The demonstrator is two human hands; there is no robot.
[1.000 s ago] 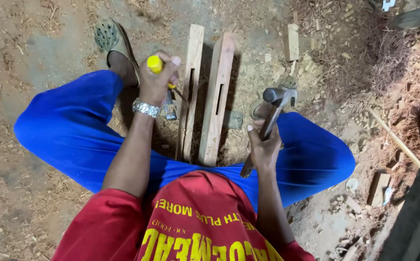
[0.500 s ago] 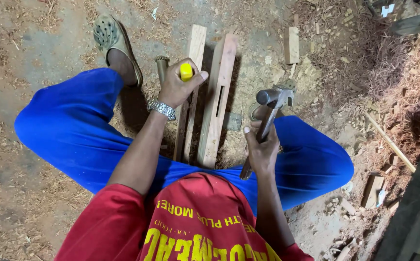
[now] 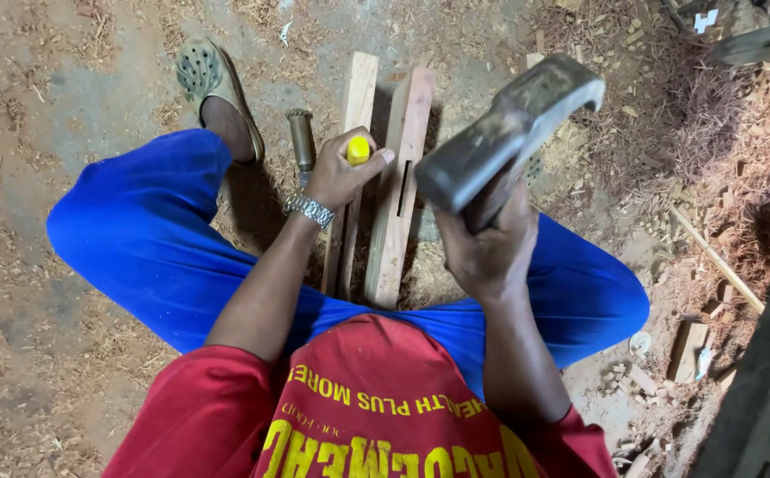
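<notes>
Right hand (image 3: 491, 252) raised from its low position over the right thigh, bringing the claw hammer (image 3: 509, 133) up close to the camera, head now large in view and above the slotted wooden piece (image 3: 400, 190). Left hand (image 3: 339, 175) shifted from the left plank edge toward the centre, with the yellow-capped chisel handle (image 3: 358, 150) now gripped upright between the two wooden pieces, cap pointing up. Second tool with a brown handle (image 3: 301, 137), hidden behind the left hand a second ago, now exposed on the ground beside the foot.
</notes>
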